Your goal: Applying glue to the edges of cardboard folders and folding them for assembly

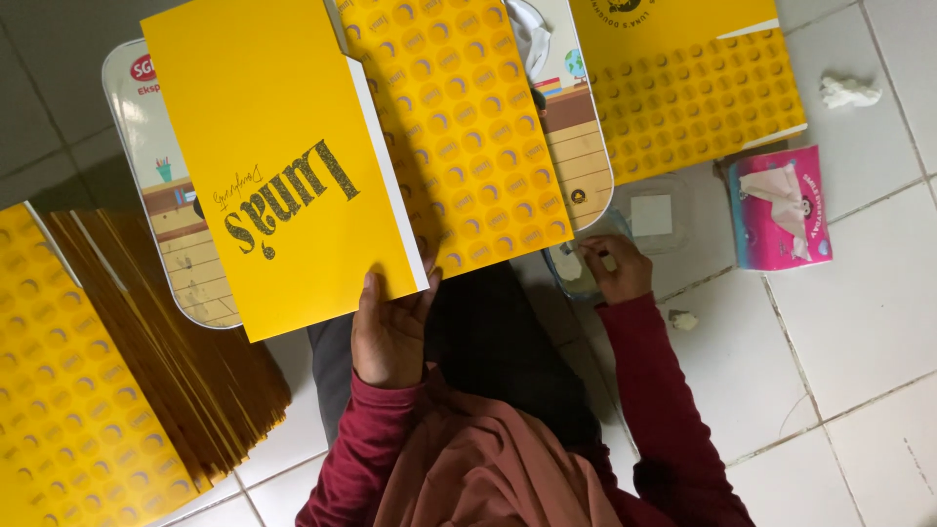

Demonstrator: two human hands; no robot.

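Your left hand (pixel 390 332) pinches the lower edge of a yellow folded carton (pixel 293 166), thumb on top, holding its flap raised over the small lap table (pixel 176 263) so the patterned inside stays exposed. Your right hand (pixel 613 268) reaches aside, fingers curled closed on a small white piece at the clear container (pixel 673 220), beside the pink tissue pack (pixel 781 207).

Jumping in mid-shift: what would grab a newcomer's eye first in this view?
The big yellow folded card sheet at centre top, held at its lower edge by the left hand. Next, the stack of yellow sheets at lower left, and the pink tissue pack on the white tiled floor, right of the right hand.
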